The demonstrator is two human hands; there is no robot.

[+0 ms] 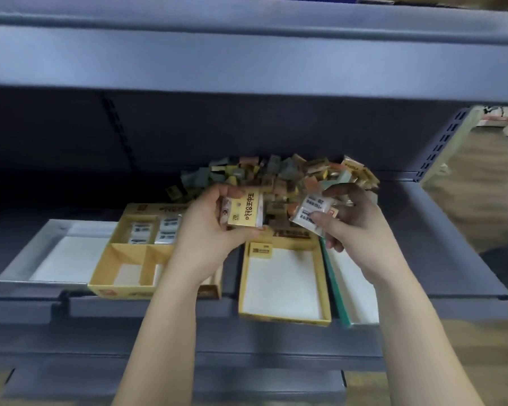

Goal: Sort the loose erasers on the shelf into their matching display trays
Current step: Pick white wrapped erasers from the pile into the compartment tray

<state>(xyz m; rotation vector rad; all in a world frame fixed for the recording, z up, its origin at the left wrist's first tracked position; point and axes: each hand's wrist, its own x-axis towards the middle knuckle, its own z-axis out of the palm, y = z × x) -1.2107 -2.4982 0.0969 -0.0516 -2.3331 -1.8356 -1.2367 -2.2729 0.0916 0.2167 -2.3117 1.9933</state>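
Loose erasers in small yellow, green, orange and grey wrappers (276, 177) lie heaped at the back of the blue-grey metal shelf (437, 244), behind the trays. The left hand (211, 232) has its grip pinched on a flat yellow-wrapped eraser (247, 210), thumb at the near edge and fingers over the far one. The right hand (355, 224) has its grip curled round a couple of white-wrapped erasers (310, 213). Both loads are held just in front of the heap.

These look like light, stiff little blocks. The glossy film wrap is probably slippery, so a pinch across the broad faces should serve better than a fingertip hold on a corner. Nothing seems fragile.

The yellow wrapper bears dark characters set sideways and a mark that reads "2B" or "28"; I cannot settle which. The print on the white wrappers is too blurred to read. More white packs (153, 232) sit in the rear compartments of the yellow divided cardboard tray (121, 291). One small yellow block (261, 251) lies at the rear of the yellow open cardboard tray (285, 319).
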